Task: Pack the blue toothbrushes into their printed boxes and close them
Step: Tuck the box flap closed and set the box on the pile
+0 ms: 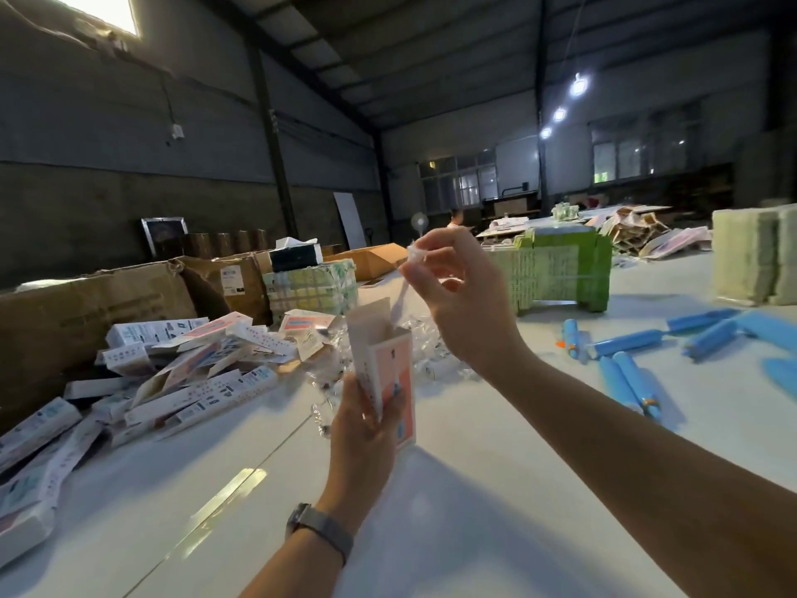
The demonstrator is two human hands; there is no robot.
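Left hand: the left hand (pixel 366 420) is curled round the lower half of a printed box (pixel 384 373), holding it upright above the table (pixel 496 489), top flap standing open.
Right hand: the right hand (pixel 457 291) pinches the top end of a thin pale item (pixel 399 297) in clear wrapping, thumb and fingertips closed on it, the lower end dipping into the box mouth.
What it is: likely a brush head or slim toothbrush part — too blurred to say for sure.
Blue toothbrushes: the blue toothbrushes (pixel 625 343) lie loose on the table to the right, well apart from both hands.
Boxes: a heap of printed boxes (pixel 194 364) lies to the left, beside a brown carton (pixel 86 312); crumpled clear wrap (pixel 431 360) sits behind the held box.
Step in hand: feeding the slim item down into the open box, flap not yet closed.
Handling: the box looks like thin card — light, easy to crush, so a grip on the narrow edges low down keeps the mouth square. The wrapped item looks light and slippery; a fingertip pinch near its top suits it.
Risk: the wrapper could snag on the box lip.
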